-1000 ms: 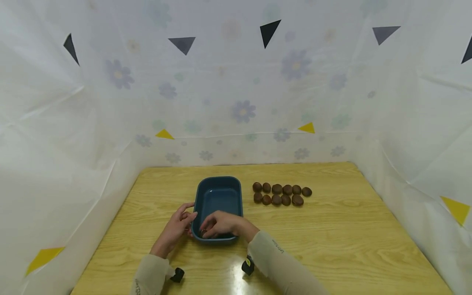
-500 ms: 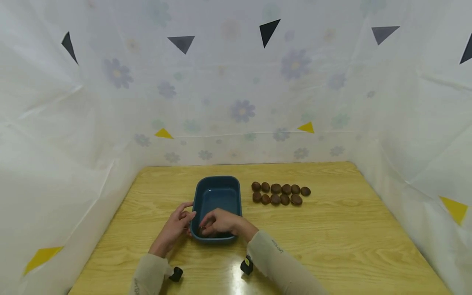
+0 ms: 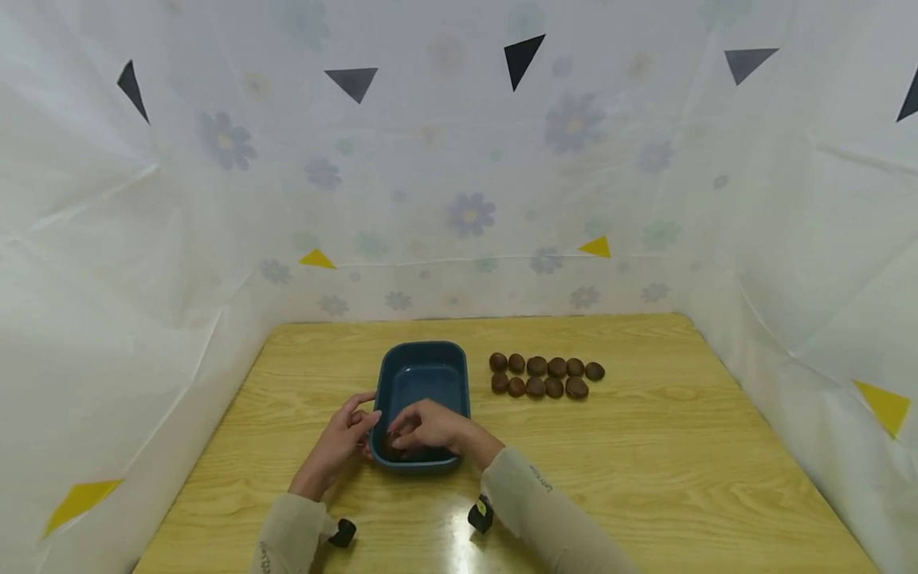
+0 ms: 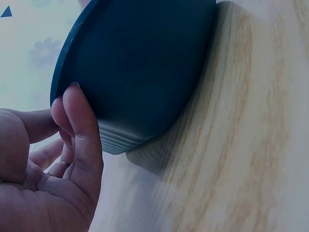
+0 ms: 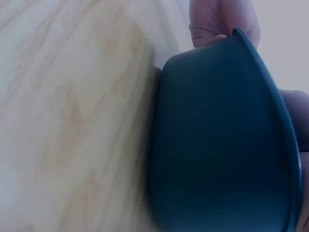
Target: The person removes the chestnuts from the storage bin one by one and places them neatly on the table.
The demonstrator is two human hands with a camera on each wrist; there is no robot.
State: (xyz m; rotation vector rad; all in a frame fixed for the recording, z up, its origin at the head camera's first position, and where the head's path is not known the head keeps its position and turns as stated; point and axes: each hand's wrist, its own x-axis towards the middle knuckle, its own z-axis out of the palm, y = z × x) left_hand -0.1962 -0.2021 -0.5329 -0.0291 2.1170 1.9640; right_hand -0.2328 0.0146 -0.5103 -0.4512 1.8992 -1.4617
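In the head view a deep blue rectangular dish (image 3: 421,464) stands on the table. My left hand (image 3: 339,445) holds its left rim, thumb over the edge and fingers against the outer wall. The left wrist view shows these fingertips (image 4: 79,108) at the rim. My right hand (image 3: 430,426) reaches inside the dish at its near end, fingers bent down toward the near left corner. Something brown shows by its fingertips, mostly hidden; I cannot tell whether they pinch it. Right of the dish, several brown chestnuts (image 3: 536,367) lie in two rows.
The wood-grain table (image 3: 645,446) is enclosed by a pale flowered curtain (image 3: 469,159) at the back and sides. Black wrist straps with small cameras (image 3: 480,514) hang below both sleeves. The dish's outer wall (image 5: 217,135) fills much of the right wrist view.
My right hand has risen slightly inside the dish, its fingers still at the near left corner. The left hand, the dish and the rows of chestnuts stay as they were.
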